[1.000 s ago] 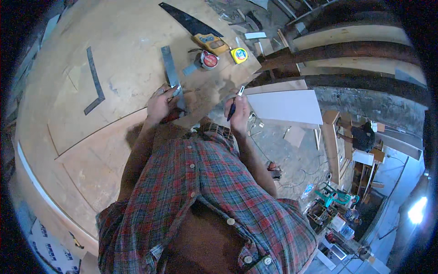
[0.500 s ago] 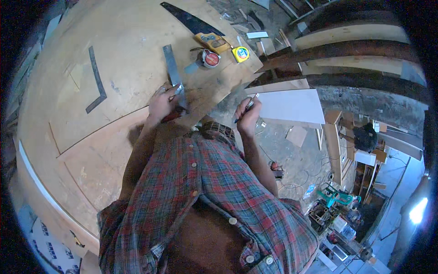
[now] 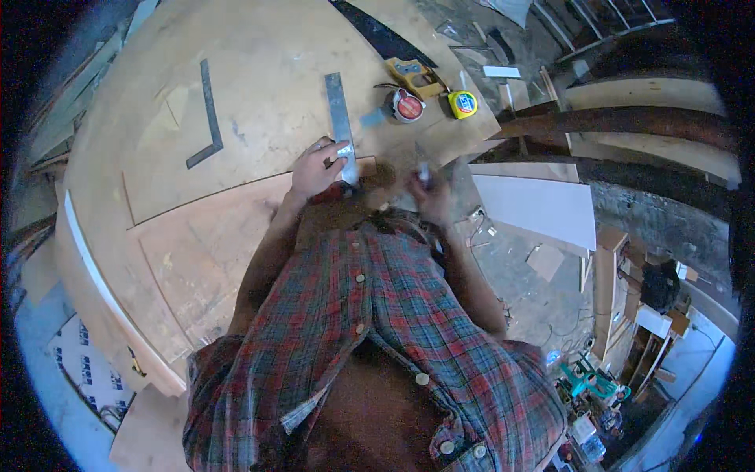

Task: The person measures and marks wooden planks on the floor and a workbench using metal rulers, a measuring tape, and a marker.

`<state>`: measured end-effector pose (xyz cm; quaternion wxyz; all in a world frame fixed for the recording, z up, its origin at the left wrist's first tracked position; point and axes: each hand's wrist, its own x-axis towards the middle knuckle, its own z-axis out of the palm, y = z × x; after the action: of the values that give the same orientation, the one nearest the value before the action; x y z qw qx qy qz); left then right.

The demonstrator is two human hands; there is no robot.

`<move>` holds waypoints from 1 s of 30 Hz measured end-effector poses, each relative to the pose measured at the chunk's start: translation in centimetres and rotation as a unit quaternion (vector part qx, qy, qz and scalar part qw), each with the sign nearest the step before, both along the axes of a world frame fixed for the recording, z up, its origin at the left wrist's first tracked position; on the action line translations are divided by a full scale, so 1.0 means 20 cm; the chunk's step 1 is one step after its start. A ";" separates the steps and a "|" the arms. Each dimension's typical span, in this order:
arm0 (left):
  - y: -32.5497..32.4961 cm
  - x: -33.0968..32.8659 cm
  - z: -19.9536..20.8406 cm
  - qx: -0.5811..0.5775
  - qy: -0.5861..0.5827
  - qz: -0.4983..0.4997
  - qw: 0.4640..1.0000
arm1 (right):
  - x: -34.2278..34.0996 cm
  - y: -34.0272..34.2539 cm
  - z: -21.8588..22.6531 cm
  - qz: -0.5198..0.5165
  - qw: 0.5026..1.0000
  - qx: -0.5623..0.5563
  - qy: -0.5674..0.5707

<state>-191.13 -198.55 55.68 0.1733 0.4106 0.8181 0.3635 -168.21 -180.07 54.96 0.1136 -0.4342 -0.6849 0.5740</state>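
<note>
Metal square [image 3: 336, 106] lies on the wooden table [image 3: 267, 47], nr its close edge; to the R, the workshop floor [image 3: 511, 279] is cluttered w/ offcuts [image 3: 544, 261], & a white board [image 3: 543, 203] sits beyond the table's corner. L hand [image 3: 318, 169] is on the square's near part, fingers bent over it, holding it. R hand [image 3: 431, 197], off to its right, apparently grips a slim pale-tipped tool [image 3: 425, 170], blurred. Square's long axis runs fore-aft, far end pointing fwd, slightly L.
</note>
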 end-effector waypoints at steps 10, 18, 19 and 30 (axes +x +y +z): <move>0.05 -0.02 0.00 -0.011 -0.053 -0.020 0.998 | -0.26 -0.16 -0.19 0.484 0.801 0.348 0.052; 0.05 -0.01 -0.08 0.006 -0.073 -0.005 0.997 | -0.26 -0.13 -0.33 0.520 0.761 0.369 0.121; 0.05 -0.01 -0.09 0.002 -0.072 -0.008 0.997 | -0.26 -0.12 -0.32 0.516 0.751 0.379 0.161; 0.03 -0.03 -0.15 -0.042 -0.084 0.016 0.995 | -0.29 -0.13 -0.24 0.521 0.807 0.254 0.113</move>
<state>-191.70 -197.90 52.64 0.2532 0.3576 0.8217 0.3646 -173.93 -182.67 50.23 -0.0196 0.1009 -0.9120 0.3971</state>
